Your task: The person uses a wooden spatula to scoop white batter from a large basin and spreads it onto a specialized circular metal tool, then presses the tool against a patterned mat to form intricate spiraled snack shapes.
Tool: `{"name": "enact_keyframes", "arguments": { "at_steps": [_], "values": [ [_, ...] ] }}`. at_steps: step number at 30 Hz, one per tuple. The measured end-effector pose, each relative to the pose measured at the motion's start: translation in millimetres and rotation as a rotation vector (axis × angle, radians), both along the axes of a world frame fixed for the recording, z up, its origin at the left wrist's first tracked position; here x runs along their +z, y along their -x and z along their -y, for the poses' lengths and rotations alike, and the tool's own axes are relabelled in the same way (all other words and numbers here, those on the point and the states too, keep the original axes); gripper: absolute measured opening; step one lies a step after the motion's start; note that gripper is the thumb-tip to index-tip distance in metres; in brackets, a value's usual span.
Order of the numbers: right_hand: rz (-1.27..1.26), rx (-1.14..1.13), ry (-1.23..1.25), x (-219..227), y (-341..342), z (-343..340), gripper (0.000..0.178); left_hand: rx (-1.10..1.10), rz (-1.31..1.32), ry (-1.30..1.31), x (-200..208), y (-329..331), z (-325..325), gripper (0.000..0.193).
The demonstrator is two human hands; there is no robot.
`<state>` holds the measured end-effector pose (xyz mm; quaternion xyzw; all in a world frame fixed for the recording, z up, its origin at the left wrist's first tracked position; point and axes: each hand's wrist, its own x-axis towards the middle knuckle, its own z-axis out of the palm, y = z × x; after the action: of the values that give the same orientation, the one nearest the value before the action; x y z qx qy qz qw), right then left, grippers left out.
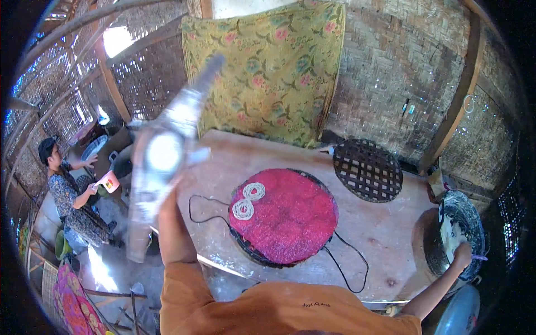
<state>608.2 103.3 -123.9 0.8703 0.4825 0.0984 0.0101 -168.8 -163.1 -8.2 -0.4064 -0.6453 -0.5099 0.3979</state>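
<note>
My left hand (172,190) grips a silvery metal press (156,162), raised over the left end of the table. Motion blurs the press, a round bright disc shows in its middle, and it hides most of my fingers. At the right my right hand (462,254) reaches into a large dark pot (475,215) with white dough (451,237) inside. A purple handle (479,257) sticks out from my closed fingers. Before me lies a round tray covered with pink-red cloth (287,220). Two white coils of noodle-like dough strands (248,201) rest at its left side.
Cord loops (349,268) extend from both sides of the tray. A round dark woven rack (368,170) lies at the table's back right. A blue lid (459,315) stands below the pot. At far left, another person (75,192) holds a pink container (109,182).
</note>
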Motion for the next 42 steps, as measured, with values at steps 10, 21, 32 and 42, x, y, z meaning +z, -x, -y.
{"name": "enact_keyframes", "arguments": {
  "at_steps": [10,21,32,42],
  "values": [
    [-1.233,1.294,0.173,78,312,69,0.061,-1.571,0.946,-0.691,13,-76,-42,0.015],
    [-2.629,1.033,0.947,33,457,117,0.085,-0.569,0.955,0.141,-102,-60,-65,0.027],
    [-1.293,1.996,-0.101,85,466,119,0.09,-0.751,0.429,0.753,-99,-125,0,0.037],
    [-0.916,2.103,0.227,100,471,122,0.094,-1.193,0.3,0.757,-97,-155,-22,0.036]
  ]
}}
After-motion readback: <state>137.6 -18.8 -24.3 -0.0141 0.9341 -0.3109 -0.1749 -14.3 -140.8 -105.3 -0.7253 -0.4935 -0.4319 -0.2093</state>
